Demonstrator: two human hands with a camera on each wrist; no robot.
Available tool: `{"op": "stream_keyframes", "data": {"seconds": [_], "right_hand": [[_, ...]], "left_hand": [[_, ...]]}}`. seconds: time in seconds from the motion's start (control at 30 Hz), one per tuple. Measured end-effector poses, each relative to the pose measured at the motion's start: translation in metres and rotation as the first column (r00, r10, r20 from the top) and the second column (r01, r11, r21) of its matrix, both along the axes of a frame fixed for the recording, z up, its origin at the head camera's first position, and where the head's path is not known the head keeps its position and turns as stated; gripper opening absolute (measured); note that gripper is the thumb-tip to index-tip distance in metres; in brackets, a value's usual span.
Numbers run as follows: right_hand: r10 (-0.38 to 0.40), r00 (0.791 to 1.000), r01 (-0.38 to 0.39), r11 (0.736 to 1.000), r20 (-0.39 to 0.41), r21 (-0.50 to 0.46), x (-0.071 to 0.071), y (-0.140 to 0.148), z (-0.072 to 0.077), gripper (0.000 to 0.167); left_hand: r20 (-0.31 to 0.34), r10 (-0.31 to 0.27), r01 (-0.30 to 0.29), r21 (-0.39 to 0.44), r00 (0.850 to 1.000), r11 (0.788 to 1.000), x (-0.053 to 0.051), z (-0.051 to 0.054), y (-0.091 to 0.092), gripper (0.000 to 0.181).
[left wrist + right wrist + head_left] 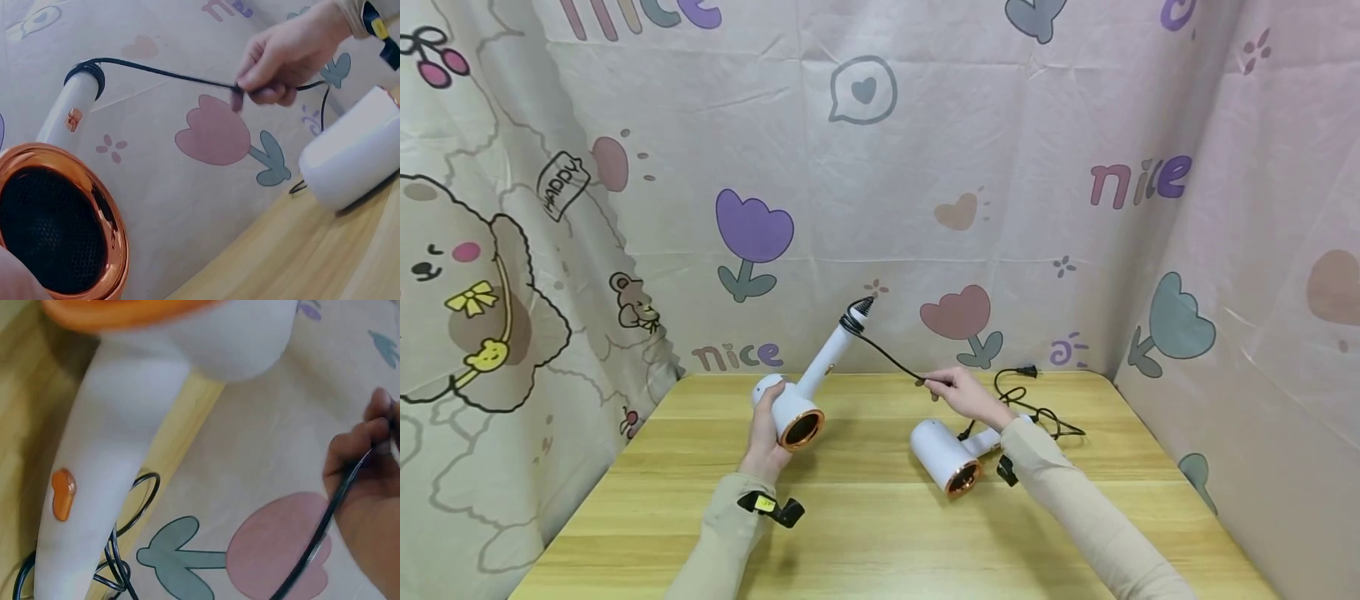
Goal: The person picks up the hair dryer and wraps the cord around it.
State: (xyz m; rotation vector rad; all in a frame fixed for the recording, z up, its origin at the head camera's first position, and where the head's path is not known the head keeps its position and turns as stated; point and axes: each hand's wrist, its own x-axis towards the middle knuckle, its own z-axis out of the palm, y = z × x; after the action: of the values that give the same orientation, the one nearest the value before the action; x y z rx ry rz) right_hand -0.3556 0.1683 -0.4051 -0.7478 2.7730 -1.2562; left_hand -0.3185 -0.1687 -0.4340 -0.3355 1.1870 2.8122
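In the head view my left hand [765, 437] grips the head of a white hair dryer [786, 408], raised off the table with its handle pointing up and right. A black cord [169, 74] is wound round the handle's end and runs taut to my right hand [964, 394], which pinches it between thumb and fingers. A second white hair dryer [942, 454] with a copper rim lies on the table below my right hand. In the right wrist view its handle [94, 450] and orange switch show large, and my right hand [365, 469] is at the right edge.
The wooden table [850, 533] ends at a patterned curtain [880, 200] behind. A loosely looped black cord [1051, 414] with a plug [1027, 371] lies at the back right, beside the second dryer. More curtain hangs at both sides.
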Motion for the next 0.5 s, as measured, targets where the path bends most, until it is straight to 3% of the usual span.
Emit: {"op": "stream_keyframes", "data": {"seconds": [0.17,0.33,0.5], "right_hand": [[-0.039,0.993,0.032,0.997,0.114,0.066,-0.008,0.005,0.006,0.027],[-0.078,0.989,0.060,0.988,0.126,0.142,-0.019,0.001,0.010,0.026],[-0.177,0.978,0.163,0.978,0.112,0.128,-0.026,-0.001,0.018,0.023]], "left_hand": [[-0.006,-0.101,0.101,0.029,0.995,0.994,0.001,-0.001,0.005,0.044],[-0.008,-0.180,0.180,0.035,0.984,0.983,0.003,-0.002,0.011,0.048],[-0.012,-0.273,0.273,0.000,0.962,0.962,0.005,-0.003,0.013,0.046]]}}
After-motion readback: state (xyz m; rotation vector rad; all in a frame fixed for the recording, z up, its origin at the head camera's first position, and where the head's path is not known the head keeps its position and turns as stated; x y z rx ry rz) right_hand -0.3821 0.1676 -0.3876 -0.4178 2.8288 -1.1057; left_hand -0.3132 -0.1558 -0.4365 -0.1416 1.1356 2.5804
